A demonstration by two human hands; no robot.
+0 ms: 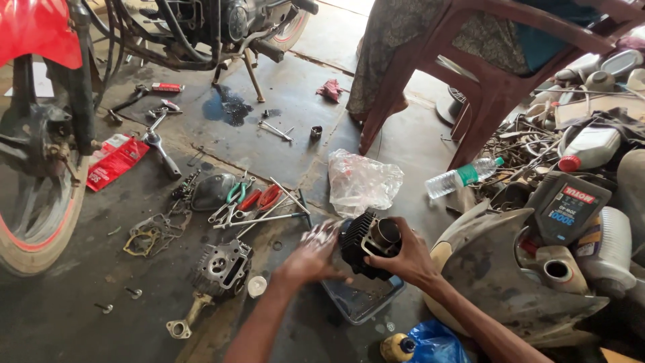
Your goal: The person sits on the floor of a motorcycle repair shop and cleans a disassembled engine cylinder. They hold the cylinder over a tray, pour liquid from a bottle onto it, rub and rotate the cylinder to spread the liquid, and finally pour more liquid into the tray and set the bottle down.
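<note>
Right hand (408, 259) of the person gripped a black finned engine cylinder (368, 243) from the side, with the fingers wrapped around its fins and the round bore facing up and a little to the right. Left hand (314, 254) lay flat and open against the left side of the same cylinder, blurred, with the fingers spread and closed on nothing. The cylinder was in the air just above a shallow clear plastic tray (363, 300) that stood on the concrete floor (74, 316); what was inside the tray I could not tell.

Around the hands there was little free room. On the left, near the left forearm, lay a grey cylinder head (220, 267) and a small white cap (256, 286). Behind the cylinder lay a crumpled clear plastic bag (361, 181), and pliers with red and green handles (250, 200) lay among loose rods. On the right a grey body panel (510, 269) came close to the right arm, and on it rested a dark oil canister (566, 207). A plastic water bottle (462, 177) lay beside a brown plastic chair (497, 74).

Farther left stood a motorcycle wheel (37, 215), with a flat gasket (151, 234) and a red packet (115, 160) on the stained floor. A blue bag (435, 343) lay at the lower edge.
</note>
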